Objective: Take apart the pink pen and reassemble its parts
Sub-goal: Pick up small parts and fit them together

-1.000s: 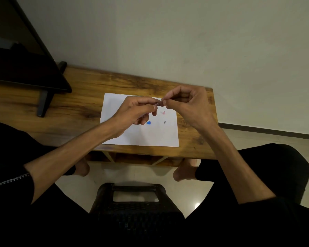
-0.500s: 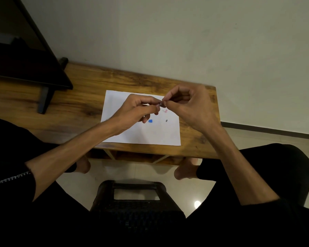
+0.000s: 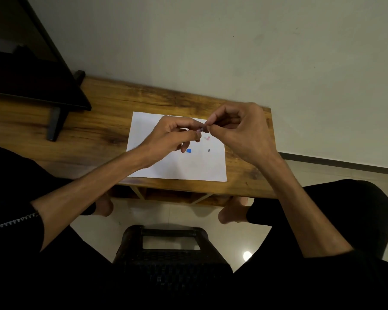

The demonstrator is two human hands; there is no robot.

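Small pink pen part (image 3: 200, 130) pinched between left hand (image 3: 173, 137) and right hand (image 3: 238, 128), held above white paper (image 3: 179, 166), blue piece (image 3: 188, 150), dark piece (image 3: 209, 150) laid on paper, wooden surface (image 3: 99, 130) beneath.

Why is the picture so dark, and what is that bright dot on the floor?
Head view: the room is dimly lit, so the black clothes and the stool lose detail; the white paper stands out brightest. The dot is glare, a light reflected on the shiny floor. The wide lens bends the wooden table edge, and the tiny parts by the left hand and right hand look soft.
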